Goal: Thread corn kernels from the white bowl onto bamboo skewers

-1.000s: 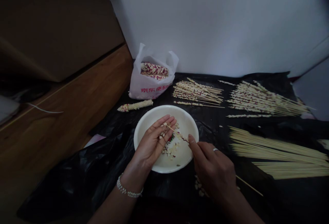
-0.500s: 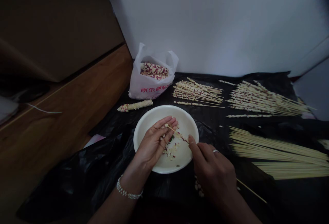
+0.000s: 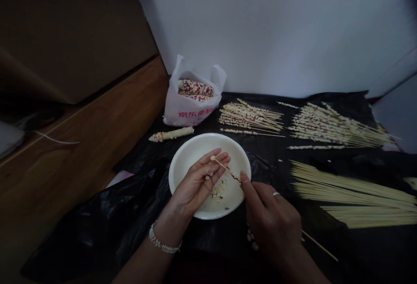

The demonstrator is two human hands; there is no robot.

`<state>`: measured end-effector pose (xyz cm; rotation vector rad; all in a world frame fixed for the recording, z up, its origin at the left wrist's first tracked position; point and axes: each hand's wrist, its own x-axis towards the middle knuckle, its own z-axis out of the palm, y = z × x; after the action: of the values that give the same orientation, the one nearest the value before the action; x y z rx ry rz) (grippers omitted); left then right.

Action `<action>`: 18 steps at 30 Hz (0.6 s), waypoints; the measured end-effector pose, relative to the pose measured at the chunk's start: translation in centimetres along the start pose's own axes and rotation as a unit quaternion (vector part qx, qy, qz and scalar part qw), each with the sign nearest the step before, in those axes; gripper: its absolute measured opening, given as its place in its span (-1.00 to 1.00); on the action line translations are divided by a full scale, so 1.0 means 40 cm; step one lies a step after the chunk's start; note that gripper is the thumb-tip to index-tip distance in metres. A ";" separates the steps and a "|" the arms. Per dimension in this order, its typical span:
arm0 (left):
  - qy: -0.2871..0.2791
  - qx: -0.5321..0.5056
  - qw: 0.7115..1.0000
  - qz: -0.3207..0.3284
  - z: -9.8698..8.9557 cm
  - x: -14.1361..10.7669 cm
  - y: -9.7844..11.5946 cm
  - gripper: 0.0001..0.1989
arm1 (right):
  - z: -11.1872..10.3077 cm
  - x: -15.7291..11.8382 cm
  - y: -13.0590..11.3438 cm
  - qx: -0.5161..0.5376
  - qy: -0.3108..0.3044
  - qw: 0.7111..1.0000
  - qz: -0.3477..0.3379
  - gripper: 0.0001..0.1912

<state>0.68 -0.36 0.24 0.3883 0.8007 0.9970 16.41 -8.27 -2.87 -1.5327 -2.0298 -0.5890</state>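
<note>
Over a white bowl (image 3: pixel 177 193), my left hand (image 3: pixel 198 179) is palm up and loosely cupped, with a few pale corn kernels lying between thumb and fingers. My right hand (image 3: pixel 272 210) is closed around a bamboo skewer (image 3: pixel 224 167), whose bare end sticks out behind the wrist. One kernel sits on the skewer's tip, above my left fingers. A bare stretch follows, then more threaded kernels close to my right fingertips. Loose kernels (image 3: pixel 219 191), cream and dark red, lie at the bottom of the bowl.
Behind the bowl stand a white plastic bag (image 3: pixel 185 112) of speckled corn cobs (image 3: pixel 196 87) and a partly stripped cob (image 3: pixel 174 134). Kernel-covered skewers lie in two piles, one middle (image 3: pixel 249 117), one right (image 3: pixel 325 125). Bare skewers (image 3: pixel 345 188) lie at right on black plastic sheeting (image 3: pixel 107 223).
The kernel at the skewer's tip and my left fingers have shifted slightly right. More bare skewer shows between that kernel and the threaded ones. My right hand has barely moved.
</note>
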 end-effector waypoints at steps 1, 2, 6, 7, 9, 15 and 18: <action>0.007 -0.013 1.000 -0.006 -0.002 0.002 0.003 -0.65 | 0.001 -0.001 0.001 0.004 0.005 1.000 0.001 -0.58; 0.017 -0.025 0.999 -0.012 -0.004 0.005 0.007 -0.71 | 0.001 -0.002 0.003 0.007 0.007 1.000 0.002 -0.57; 0.048 -0.060 0.996 -0.044 -0.015 0.015 0.012 -0.75 | -0.001 -0.005 0.006 0.009 0.014 1.000 0.008 -0.52; 0.047 -0.060 0.996 -0.049 -0.017 0.017 0.011 -0.74 | -0.001 -0.005 0.006 0.007 0.014 1.000 0.008 -0.51; 0.049 -0.052 0.996 -0.044 -0.020 0.018 0.008 -0.77 | -0.001 -0.005 0.007 0.006 0.013 1.000 0.005 -0.50; 0.038 -0.035 0.999 -0.004 -0.023 0.014 0.000 -0.82 | 0.002 -0.004 0.007 0.018 0.012 1.000 0.001 -0.52; 0.042 -0.021 0.999 0.006 -0.021 0.013 0.000 -0.82 | 0.000 -0.003 0.007 0.012 0.016 1.000 0.001 -0.53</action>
<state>0.21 0.05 -0.54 0.3168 0.8516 1.0446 16.69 -8.27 -2.94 -1.5037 -2.0039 -0.5828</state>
